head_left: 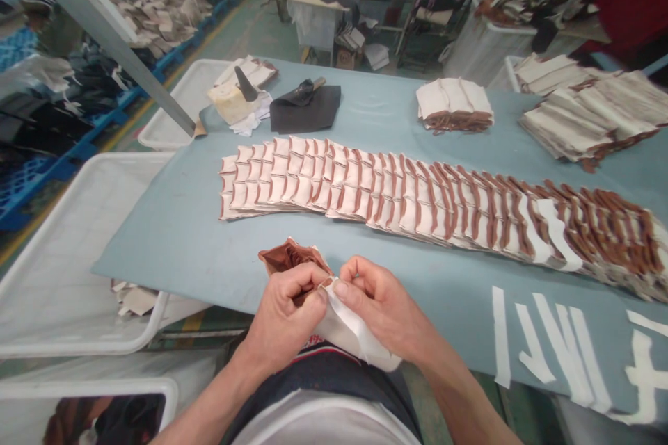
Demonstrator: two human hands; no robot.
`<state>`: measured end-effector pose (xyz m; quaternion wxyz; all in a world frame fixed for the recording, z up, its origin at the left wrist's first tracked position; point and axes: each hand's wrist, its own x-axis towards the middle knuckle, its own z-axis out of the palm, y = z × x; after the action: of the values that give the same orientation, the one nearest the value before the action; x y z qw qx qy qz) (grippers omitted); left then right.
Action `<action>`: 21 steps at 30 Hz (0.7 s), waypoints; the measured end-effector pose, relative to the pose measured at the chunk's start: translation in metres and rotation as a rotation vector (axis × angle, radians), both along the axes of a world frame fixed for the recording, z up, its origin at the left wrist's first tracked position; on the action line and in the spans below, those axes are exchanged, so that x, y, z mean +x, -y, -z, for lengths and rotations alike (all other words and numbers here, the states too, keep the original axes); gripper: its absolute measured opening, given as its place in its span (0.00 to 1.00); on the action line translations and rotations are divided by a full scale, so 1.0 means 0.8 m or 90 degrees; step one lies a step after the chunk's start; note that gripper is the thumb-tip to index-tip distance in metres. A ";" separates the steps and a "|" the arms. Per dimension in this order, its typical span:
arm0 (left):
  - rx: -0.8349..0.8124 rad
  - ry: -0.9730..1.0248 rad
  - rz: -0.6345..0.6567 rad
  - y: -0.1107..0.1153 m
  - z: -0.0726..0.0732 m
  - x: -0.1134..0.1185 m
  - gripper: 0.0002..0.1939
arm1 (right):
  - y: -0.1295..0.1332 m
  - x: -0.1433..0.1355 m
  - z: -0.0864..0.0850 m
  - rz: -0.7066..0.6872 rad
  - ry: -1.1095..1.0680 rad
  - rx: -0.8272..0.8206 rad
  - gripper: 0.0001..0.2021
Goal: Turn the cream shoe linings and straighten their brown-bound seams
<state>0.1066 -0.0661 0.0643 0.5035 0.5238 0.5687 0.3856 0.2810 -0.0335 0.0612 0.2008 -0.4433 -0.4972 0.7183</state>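
Note:
At the table's near edge, my left hand (292,313) pinches a brown and white piece (292,255), whose brown side spreads out behind my fingers. My right hand (380,306) is closed on a white strip (355,330) at the same piece, and its thumb meets the edge beside my left fingertips. The strip hangs down toward my lap. Beyond my hands, a long overlapping row of white pieces with brown edges (313,177) crosses the table, with two white strips (558,236) lying on its right part.
Several loose white strips (568,354) lie at the right on the blue-green table (172,222). Stacks of pieces (589,115) and a black cloth (305,109) stand farther back. White bins (78,257) are at the left, below a slanted metal post (115,45).

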 end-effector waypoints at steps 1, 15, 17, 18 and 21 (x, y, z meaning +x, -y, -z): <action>0.011 -0.010 0.003 -0.001 -0.001 0.000 0.10 | -0.001 0.000 0.003 0.003 -0.023 -0.012 0.22; 0.069 -0.090 -0.024 -0.011 0.000 0.009 0.09 | 0.008 -0.019 0.055 0.100 -0.249 -0.206 0.20; 0.034 -0.034 -0.028 -0.015 0.001 0.007 0.08 | 0.009 -0.023 0.054 0.124 -0.245 -0.206 0.19; 0.026 -0.014 -0.028 -0.017 0.001 0.005 0.08 | 0.009 -0.025 0.053 0.126 -0.233 -0.193 0.19; 0.041 0.011 -0.005 -0.021 -0.002 0.000 0.08 | 0.011 -0.025 0.046 0.116 -0.175 -0.118 0.19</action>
<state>0.1067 -0.0489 0.0661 0.4894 0.5340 0.5541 0.4102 0.2608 -0.0421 0.0247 0.2894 -0.4009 -0.3544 0.7937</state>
